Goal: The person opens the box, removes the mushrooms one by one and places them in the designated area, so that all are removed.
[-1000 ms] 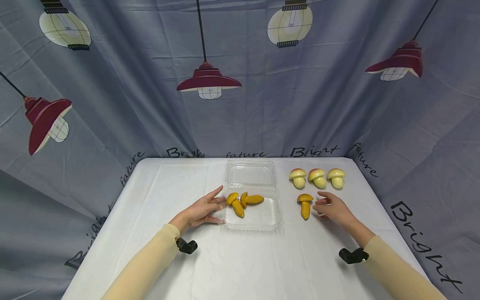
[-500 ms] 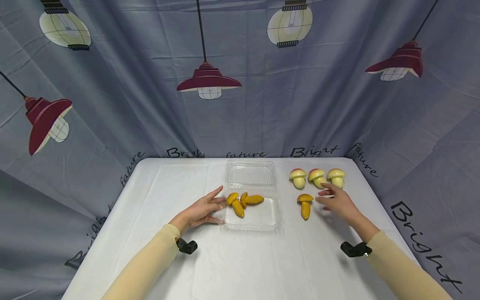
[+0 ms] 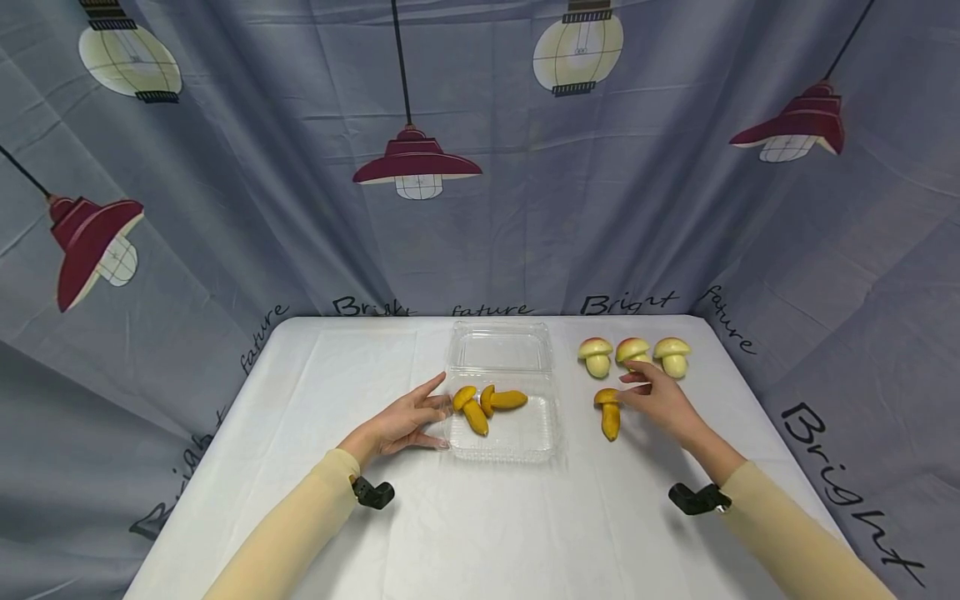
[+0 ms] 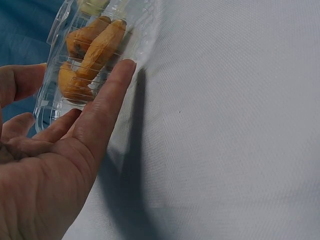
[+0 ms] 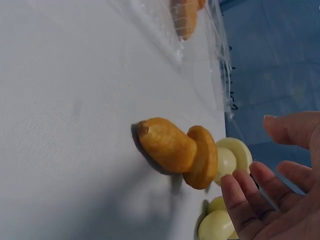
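My left hand touches the left side of a clear plastic clamshell box with spread fingers. In the left wrist view its fingers lie along the ribbed box wall. Two orange-brown toy mushrooms lie in the box's near half. On the table to the right of the box lies a third orange-brown mushroom, cap away from me. Over its right side hovers my right hand, holding nothing. The right wrist view shows that hand's fingers apart from the mushroom.
Three pale yellow-green toy mushrooms stand in a row at the back right of the white table. The box's lid is folded back flat behind its base. A grey curtain hangs beyond the table's far edge.
My right hand first moved slightly away to the right and back, then left over the loose orange-brown mushroom. My left hand and the box have stayed in place.
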A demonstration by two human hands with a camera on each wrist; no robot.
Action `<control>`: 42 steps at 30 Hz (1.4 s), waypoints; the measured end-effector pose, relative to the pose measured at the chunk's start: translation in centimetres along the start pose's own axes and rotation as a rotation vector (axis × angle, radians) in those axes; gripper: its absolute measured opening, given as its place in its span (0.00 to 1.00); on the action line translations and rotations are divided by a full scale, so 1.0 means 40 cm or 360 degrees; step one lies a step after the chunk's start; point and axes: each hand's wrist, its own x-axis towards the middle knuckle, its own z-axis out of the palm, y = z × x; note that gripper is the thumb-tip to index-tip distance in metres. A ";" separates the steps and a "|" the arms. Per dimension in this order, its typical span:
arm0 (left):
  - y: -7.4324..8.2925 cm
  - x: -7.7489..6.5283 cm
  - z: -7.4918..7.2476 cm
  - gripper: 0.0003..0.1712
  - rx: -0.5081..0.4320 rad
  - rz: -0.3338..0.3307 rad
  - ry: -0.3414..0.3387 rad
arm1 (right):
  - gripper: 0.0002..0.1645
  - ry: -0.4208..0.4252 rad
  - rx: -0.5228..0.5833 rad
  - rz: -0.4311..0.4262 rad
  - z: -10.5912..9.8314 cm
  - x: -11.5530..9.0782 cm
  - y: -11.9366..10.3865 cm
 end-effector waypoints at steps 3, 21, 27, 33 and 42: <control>-0.002 0.000 -0.001 0.49 0.0005 0.0000 0.0001 | 0.41 0.0001 -0.0007 -0.0034 0.009 0.003 -0.005; -0.004 0.002 -0.004 0.49 0.0001 -0.0005 0.0007 | 0.38 -0.0049 -0.0068 -0.0363 0.085 0.019 -0.083; -0.004 0.001 -0.004 0.49 -0.0007 0.0004 -0.0024 | 0.38 -0.0098 -0.0163 -0.0424 0.105 0.021 -0.102; -0.003 -0.001 -0.003 0.49 -0.0019 0.0004 -0.0012 | 0.38 -0.0128 -0.0258 -0.0457 0.126 0.025 -0.115; -0.008 0.006 -0.008 0.49 -0.0022 0.0001 -0.0009 | 0.37 -0.0206 -0.0363 -0.0536 0.154 0.031 -0.141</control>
